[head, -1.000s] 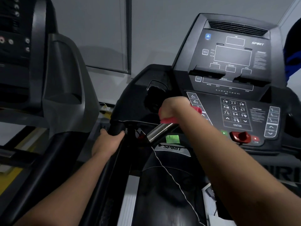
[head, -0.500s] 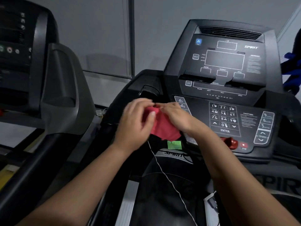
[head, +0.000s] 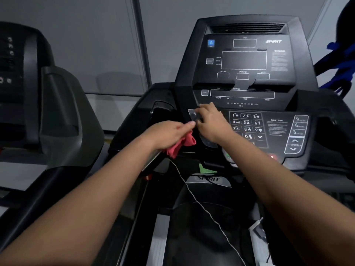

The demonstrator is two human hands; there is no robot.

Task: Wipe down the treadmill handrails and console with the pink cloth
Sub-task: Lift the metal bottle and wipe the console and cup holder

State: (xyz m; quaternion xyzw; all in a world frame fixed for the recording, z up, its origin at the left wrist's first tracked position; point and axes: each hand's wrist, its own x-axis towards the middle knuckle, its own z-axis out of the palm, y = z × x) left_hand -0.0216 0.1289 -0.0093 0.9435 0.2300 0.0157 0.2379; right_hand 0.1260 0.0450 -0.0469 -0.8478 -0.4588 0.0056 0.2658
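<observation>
The pink cloth (head: 181, 144) hangs bunched under my left hand (head: 169, 132), which grips it just left of the treadmill console's (head: 244, 60) keypad. My right hand (head: 211, 123) lies over the left edge of the keypad (head: 247, 127), its fingers loosely bent on the incline buttons and its fingertips close to my left hand's. I see no cloth in the right hand. A silver grip of the handrail (head: 151, 160) shows below my left wrist. The console's left cup pocket (head: 161, 114) sits just beyond both hands.
A second treadmill (head: 57, 112) stands close on the left. A thin white cord (head: 201, 206) runs down from the console over the black motor cover (head: 209, 179). A green tag (head: 206, 169) hangs under the console. Something blue (head: 342, 60) shows at the far right.
The cloth passed from my right hand on the silver grip, through both hands, into my left hand. My right hand let go and moved up onto the keypad's left edge.
</observation>
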